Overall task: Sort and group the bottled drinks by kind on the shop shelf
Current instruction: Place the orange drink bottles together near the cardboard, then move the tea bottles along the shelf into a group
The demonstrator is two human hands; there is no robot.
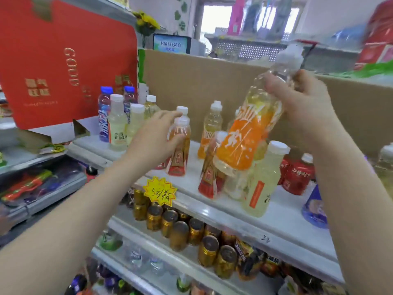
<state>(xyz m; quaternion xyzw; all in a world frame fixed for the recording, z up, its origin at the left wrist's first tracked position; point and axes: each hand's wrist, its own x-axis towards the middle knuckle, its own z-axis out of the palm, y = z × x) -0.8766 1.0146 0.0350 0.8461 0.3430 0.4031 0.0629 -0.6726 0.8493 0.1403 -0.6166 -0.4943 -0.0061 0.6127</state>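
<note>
The person is mid-sort at the shelf (276, 218), both arms out. The right hand (302, 99) has an orange bottle (244, 145) up in the air, tilted with its cap toward the far right. The fingers are curled round its clear neck and the base hangs just over the bottles in front. The left hand (153, 137) is at a red-label bottle (178, 158) standing mid-shelf. Its fingers stretch nearly straight past the neck and the thumb lies against the front, touching rather than clamping as far as I can see. A second orange bottle (209, 133) stands at the back by the cardboard wall (191, 77), and another red-label one (209, 179) stands nearer the edge, beside a pale bottle (263, 182). More pale bottles (117, 128) and blue ones (104, 116) are grouped at the left end, and red bottles (297, 175) at the right. To me this looks like the placing step: the lifted bottle belongs next to its twin at the back. That calls for bringing it upright and lowering it into the gap without knocking the crowded front bottles. The left hand would have to shift the red-label bottle toward its mate to make room. The front row is tight, so a swinging base could topple something.
</note>
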